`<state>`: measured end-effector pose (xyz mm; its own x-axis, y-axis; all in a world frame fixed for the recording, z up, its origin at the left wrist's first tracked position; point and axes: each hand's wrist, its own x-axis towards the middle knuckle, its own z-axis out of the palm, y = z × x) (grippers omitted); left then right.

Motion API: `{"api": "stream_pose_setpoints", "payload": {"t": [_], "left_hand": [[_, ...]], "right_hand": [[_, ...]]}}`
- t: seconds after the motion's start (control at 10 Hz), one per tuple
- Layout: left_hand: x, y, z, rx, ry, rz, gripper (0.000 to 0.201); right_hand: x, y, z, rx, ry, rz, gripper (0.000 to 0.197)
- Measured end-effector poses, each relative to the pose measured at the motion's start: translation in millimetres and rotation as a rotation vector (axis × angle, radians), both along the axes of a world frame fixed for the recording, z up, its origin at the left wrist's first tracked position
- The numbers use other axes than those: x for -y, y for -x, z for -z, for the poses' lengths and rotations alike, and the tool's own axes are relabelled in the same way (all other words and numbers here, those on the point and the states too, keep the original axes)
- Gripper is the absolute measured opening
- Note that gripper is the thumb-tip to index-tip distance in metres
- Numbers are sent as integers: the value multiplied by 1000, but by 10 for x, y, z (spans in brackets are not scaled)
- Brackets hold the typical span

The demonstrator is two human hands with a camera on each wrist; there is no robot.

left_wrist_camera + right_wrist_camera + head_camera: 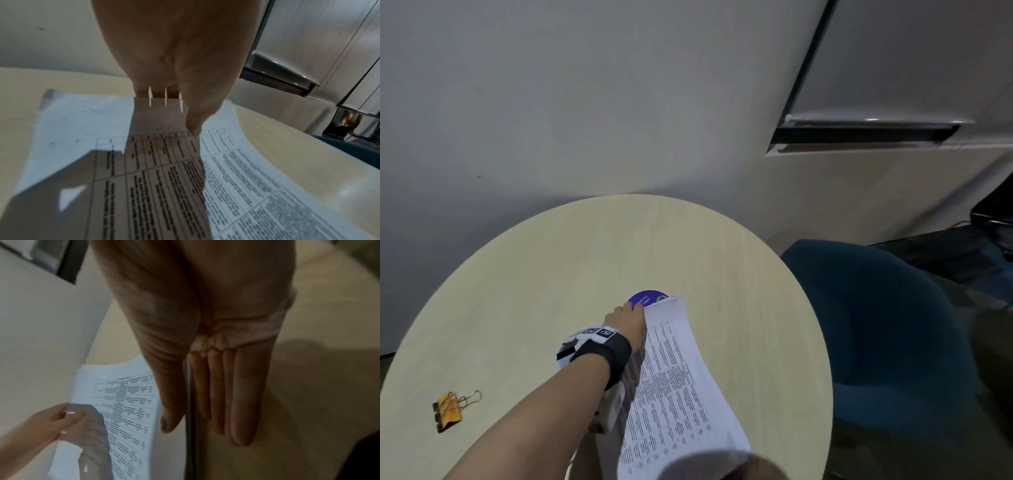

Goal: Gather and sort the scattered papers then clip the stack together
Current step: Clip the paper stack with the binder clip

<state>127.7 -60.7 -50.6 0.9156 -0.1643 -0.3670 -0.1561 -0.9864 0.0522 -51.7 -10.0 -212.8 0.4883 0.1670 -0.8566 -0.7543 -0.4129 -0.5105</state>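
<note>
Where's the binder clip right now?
In the head view, the binder clip lies on the round table near its left edge, well left of the left hand and the paper stack it holds.

The papers [674, 383] reach from the counter's [619, 246] near edge to its middle. The left hand [628, 320] pinches their far left corner; the right hand [216, 361] has their right edge between thumb and fingers. A sticker [645, 297] lies on the counter just behind them. The binder clip [450, 409] lies well apart, near the left rim. A chair [876, 325] stands right of the counter.
</note>
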Motion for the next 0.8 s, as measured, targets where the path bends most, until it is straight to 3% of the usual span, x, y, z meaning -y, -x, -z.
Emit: {"api": "stream_pose_setpoints", "payload": {"t": [0.1, 0.2, 0.3, 0.4, 0.5, 0.6, 0.7, 0.8], "left_hand": [[7, -44, 127, -16, -15, 4, 55], [-2, -110, 243, -30, 8, 37, 59], [-65, -138, 272, -23, 134, 17, 62], [-351, -89, 191, 60, 368, -100, 59], [-699, 34, 112, 184, 408, -190, 50], [-1376, 405, -3, 308, 316, -378, 47], [-1838, 762, -77, 268, 195, -559, 53], [-2279, 1236, -57, 50, 101, -879, 59]], "right_hand": [[1419, 376, -407, 119, 90, -202, 57], [3194, 904, -1140, 160, 135, -265, 49], [2951, 237, -1540, 104, 257, -448, 45], [2669, -163, -2168, 170, 456, -761, 52], [2483, -550, -2201, 268, 416, -670, 33], [1893, -903, -2099, 502, 402, -569, 23], [1569, -988, -1974, 572, 389, -588, 22], [1244, -947, -1916, 563, 277, -593, 18]]}}
